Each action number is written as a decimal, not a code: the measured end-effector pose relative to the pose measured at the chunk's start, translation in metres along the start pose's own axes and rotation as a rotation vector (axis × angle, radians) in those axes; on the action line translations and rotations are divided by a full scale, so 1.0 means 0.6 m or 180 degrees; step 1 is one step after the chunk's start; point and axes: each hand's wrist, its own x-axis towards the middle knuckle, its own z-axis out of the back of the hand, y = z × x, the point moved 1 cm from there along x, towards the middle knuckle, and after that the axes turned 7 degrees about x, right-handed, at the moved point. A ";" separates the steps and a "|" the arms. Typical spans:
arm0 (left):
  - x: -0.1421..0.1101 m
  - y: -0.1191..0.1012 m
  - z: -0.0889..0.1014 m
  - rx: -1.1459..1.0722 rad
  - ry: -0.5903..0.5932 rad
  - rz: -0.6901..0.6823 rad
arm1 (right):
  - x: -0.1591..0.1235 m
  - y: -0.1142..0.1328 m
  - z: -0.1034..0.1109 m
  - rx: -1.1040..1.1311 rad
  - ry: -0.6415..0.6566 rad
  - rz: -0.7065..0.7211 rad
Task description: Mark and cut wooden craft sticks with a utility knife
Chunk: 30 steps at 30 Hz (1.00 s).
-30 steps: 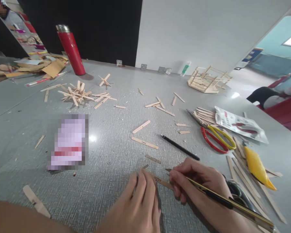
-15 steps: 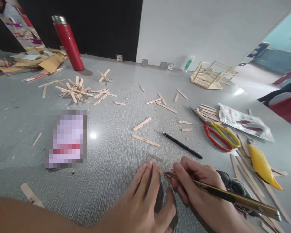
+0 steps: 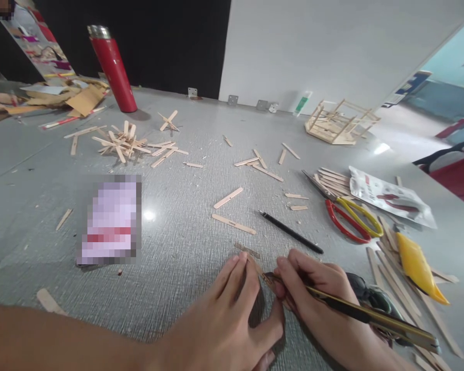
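Note:
My right hand (image 3: 320, 293) is closed round a long gold-and-black utility knife (image 3: 375, 317), held like a pen. Its tip meets a craft stick (image 3: 257, 267) close to my left fingertips. With those fingertips, my left hand (image 3: 228, 309) presses the stick down on the grey table (image 3: 178, 288); much of the stick is hidden under the fingers. Just beyond lies a thin strip of wood (image 3: 247, 250). Farther off are two notched craft sticks (image 3: 233, 224) and a black pen (image 3: 292, 232).
To the right lie scissors (image 3: 351, 219) with red and yellow handles, a white packet (image 3: 390, 198), a yellow object (image 3: 419, 268) and long wooden strips. Behind are a stick pile (image 3: 121, 144), a red bottle (image 3: 114, 69) and a wooden frame (image 3: 340, 123).
The view has shifted slightly. My hands keep nearly the same pose, the left fingers a little more bent, with the knife tip still at the stick.

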 end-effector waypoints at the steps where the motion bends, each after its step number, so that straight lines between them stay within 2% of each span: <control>1: 0.000 0.000 0.000 -0.0024 0.0021 0.0000 | -0.001 0.000 0.000 -0.0010 -0.0003 0.0009; 10: -0.001 0.005 0.001 -0.0347 0.0253 -0.0011 | 0.001 0.002 0.003 -0.0137 0.0160 0.0044; 18: 0.000 0.013 0.000 -0.0677 0.0479 -0.0096 | 0.001 0.003 0.001 0.0047 0.0127 -0.0091; 30: 0.003 0.014 0.002 -0.0290 0.0497 -0.0247 | 0.004 -0.003 -0.004 -0.0017 0.0150 0.0096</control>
